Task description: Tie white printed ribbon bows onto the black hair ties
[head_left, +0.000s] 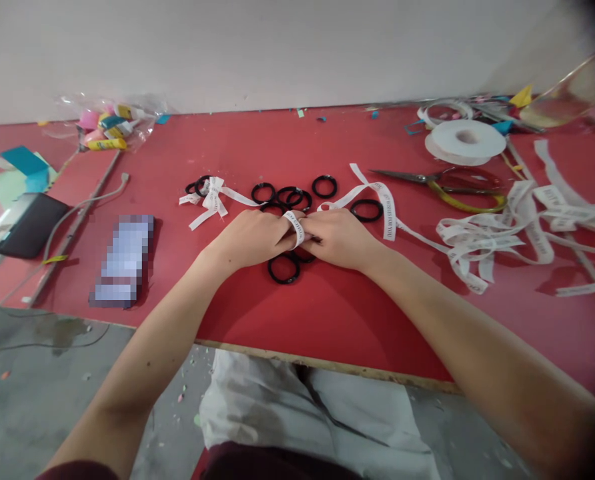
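Observation:
My left hand [252,239] and my right hand [342,237] meet over the middle of the table. Both are closed on a printed white ribbon [293,227], which loops across my left fingers. Part of that ribbon trails out past my right hand, its printed end [389,217] lying on the table. My fingertips are mostly hidden, so whether a ring is also pinched there I cannot tell. Several black hair ties lie around the hands, one at the front [283,268] and one behind [324,187]. To the left, a white ribbon bow [213,198] sits against a black hair tie [205,185].
Scissors [442,183] lie right of the hands, beside a tangle of ribbon [477,233] and a white spool [465,142]. On the left are a phone [125,260], a black device [35,223] with a cable, and a plastic bag of small bottles [110,127]. A wall stands behind.

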{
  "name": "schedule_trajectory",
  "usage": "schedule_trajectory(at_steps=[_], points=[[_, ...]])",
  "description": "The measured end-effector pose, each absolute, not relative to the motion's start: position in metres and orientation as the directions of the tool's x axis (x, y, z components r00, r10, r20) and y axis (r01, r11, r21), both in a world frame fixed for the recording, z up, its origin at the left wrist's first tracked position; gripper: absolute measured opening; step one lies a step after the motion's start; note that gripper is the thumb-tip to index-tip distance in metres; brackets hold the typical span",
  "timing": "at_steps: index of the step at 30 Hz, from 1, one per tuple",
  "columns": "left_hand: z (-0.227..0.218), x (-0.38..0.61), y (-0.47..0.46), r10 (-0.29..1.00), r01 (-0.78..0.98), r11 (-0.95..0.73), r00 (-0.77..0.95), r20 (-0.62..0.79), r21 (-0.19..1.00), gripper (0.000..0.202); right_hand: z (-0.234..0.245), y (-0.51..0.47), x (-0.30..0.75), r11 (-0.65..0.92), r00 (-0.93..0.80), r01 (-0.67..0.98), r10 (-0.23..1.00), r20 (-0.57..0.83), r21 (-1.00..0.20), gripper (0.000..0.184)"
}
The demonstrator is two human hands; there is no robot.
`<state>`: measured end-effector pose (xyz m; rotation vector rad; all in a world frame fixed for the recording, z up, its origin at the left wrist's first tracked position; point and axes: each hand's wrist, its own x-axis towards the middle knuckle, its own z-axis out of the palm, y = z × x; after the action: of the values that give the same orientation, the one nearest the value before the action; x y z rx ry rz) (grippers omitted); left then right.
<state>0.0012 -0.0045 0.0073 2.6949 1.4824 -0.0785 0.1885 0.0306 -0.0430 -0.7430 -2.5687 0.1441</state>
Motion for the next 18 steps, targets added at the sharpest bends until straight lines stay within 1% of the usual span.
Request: schedule_trajectory(at_steps=[5,12,15,18], points=[[0.008,0.0012,-0.0059,0.84,0.844,-0.535,0.537,-0.075,0.048,0.036,-0.0438,0.0299,0.1892,0.846,-0.748,0.481,0.533,0.396,-0.23,0.017],[0.0088,0.0021,-0.0062,0.846,0.848,-0.53,0.528,-0.077,0.007,0.042,-0.044,0.0312,0.1896,0.86,-0.752,0.457,0.509,0.419,-0.226,0.017],[0.0077,0.0019,-0.006,0.839,0.839,-0.544,0.544,-0.018,0.01,0.044,-0.0435,0.0313,0.1897,0.874,-0.744,0.436,0.484,0.461,-0.214,0.019],[0.0047,0.0004,-0.0053,0.832,0.833,-0.552,0.548,0.089,0.041,0.048,-0.0412,0.0305,0.1897,0.884,-0.711,0.422,0.461,0.532,-0.202,0.018]])
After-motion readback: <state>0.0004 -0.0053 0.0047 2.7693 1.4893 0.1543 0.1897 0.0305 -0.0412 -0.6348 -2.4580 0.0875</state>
